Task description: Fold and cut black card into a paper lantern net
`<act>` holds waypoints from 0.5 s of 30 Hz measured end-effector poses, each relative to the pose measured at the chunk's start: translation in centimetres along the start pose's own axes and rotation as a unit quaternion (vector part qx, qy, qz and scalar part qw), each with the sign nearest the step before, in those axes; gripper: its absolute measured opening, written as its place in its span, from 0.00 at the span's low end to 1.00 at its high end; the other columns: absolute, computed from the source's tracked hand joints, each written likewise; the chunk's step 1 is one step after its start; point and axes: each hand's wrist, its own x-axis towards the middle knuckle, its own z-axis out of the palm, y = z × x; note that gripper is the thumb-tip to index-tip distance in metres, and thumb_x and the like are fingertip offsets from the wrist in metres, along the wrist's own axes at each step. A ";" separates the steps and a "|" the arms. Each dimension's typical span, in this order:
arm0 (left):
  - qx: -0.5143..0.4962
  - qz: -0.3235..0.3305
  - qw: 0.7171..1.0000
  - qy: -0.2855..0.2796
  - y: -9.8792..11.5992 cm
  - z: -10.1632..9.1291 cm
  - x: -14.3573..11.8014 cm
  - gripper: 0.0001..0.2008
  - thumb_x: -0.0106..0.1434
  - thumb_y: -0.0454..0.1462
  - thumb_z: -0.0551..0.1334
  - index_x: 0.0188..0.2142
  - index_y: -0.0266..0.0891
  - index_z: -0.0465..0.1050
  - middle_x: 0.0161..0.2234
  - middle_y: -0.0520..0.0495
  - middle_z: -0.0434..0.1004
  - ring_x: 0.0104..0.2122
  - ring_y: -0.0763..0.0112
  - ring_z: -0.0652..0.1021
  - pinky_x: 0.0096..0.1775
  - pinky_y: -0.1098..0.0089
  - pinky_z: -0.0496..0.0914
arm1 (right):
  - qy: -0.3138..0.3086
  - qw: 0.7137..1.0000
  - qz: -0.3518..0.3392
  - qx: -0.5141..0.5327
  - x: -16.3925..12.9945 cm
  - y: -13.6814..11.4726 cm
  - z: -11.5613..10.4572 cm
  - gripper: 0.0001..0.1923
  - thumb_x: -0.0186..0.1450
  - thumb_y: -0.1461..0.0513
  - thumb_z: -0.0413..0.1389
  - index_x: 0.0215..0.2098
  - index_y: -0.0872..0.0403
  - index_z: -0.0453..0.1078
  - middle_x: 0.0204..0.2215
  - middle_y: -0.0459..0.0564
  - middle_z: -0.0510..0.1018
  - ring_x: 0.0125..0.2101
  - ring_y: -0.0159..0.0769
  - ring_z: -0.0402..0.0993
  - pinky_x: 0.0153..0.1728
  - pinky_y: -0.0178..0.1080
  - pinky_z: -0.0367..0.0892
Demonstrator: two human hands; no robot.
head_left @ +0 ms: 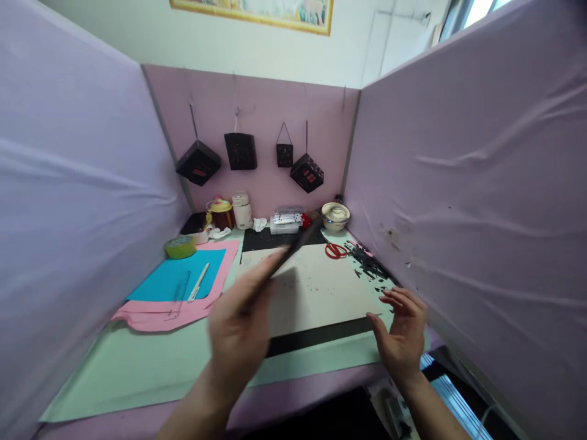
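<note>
My left hand (pixel 243 318) is closed around a thin dark flat piece (pixel 296 240), seen nearly edge-on and blurred by motion. It is raised above a pale board (pixel 321 287), which lies on a black sheet (pixel 316 337). At the board's right front corner, my right hand (pixel 401 330) hovers with thumb and fingers apart, holding nothing. Red-handled scissors (pixel 336 251) lie at the board's far right corner. Beside them is a pile of black paper scraps (pixel 369 263). Small reddish bits dot the board.
Blue (pixel 160 280) and pink sheets (pixel 156 321) lie left, with a white craft knife (pixel 198 282), a clear ruler (pixel 180 287) and a tape roll (pixel 180 247). Jars, a plastic box (pixel 287 223) and bowls (pixel 335 215) line the back. Black paper lanterns (pixel 241 151) hang behind; fabric partitions flank both sides.
</note>
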 end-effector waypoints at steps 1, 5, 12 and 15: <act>-0.073 -0.022 0.990 0.118 0.6 -0.9 0.9 0.16 0.65 0.34 0.59 0.52 0.46 0.72 0.53 0.51 0.74 0.55 0.63 0.72 0.58 0.60 0.64 | -0.004 0.999 0.043 0.030 -0.2 0.3 0.5 0.30 0.58 0.59 0.62 0.56 0.48 0.58 0.56 0.58 0.59 0.52 0.47 0.65 0.51 0.55 0.66; -0.312 -0.119 0.899 0.282 0.8 -2.9 2.6 0.17 0.67 0.37 0.58 0.55 0.48 0.68 0.57 0.51 0.70 0.58 0.64 0.67 0.60 0.59 0.61 | -0.094 0.948 0.233 0.194 -0.9 1.1 2.1 0.34 0.58 0.50 0.61 0.60 0.43 0.55 0.61 0.56 0.56 0.60 0.50 0.58 0.56 0.56 0.61; -0.527 -0.353 0.728 0.261 -5.2 -5.1 -0.7 0.20 0.72 0.39 0.46 0.59 0.38 0.65 0.54 0.39 0.71 0.56 0.61 0.70 0.60 0.57 0.60 | -0.095 0.823 0.455 0.326 0.7 1.7 3.1 0.31 0.54 0.47 0.63 0.54 0.43 0.64 0.60 0.51 0.64 0.59 0.48 0.62 0.53 0.50 0.67; -0.569 -0.371 0.693 0.242 -7.1 -5.8 -2.3 0.21 0.72 0.41 0.46 0.59 0.39 0.65 0.52 0.39 0.73 0.53 0.60 0.73 0.59 0.58 0.62 | -0.125 0.777 0.509 0.349 1.7 1.7 3.1 0.30 0.51 0.51 0.67 0.50 0.47 0.68 0.50 0.51 0.75 0.52 0.46 0.71 0.48 0.46 0.72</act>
